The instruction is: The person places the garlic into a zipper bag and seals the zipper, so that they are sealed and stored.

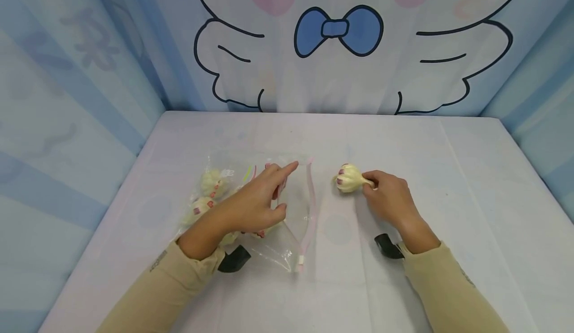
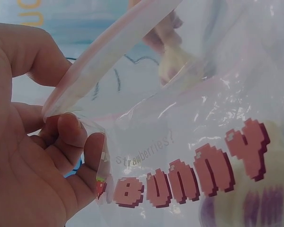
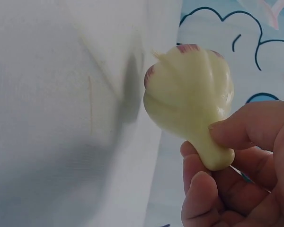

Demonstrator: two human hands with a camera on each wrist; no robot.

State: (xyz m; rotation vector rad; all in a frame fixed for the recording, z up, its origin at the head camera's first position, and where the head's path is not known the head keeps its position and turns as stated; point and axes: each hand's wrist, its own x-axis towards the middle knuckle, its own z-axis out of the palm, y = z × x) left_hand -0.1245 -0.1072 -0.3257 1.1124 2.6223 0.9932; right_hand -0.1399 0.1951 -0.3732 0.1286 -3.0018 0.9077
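Note:
A garlic bulb [image 1: 351,178], pale cream with purple streaks, is pinched by its stem between the thumb and fingers of my right hand [image 1: 390,196]. The right wrist view has the same bulb [image 3: 191,90] with its rounded end up and away from the palm. To the left lies a clear zip bag [image 1: 293,203] with a pink strip along its mouth. My left hand [image 1: 257,201] grips the bag near that mouth, its index finger reaching out in the head view. Pink "BUNNY" lettering [image 2: 182,177] shows on the plastic in the left wrist view. Several garlic bulbs [image 1: 213,183] are inside.
A white cloth covers the table [image 1: 448,223]. Blue and white curtains [image 1: 67,123] stand at the sides and back, the back one printed with a cartoon figure and a blue bow tie [image 1: 336,29]. A small white slider [image 1: 301,260] sits at the bag's near corner.

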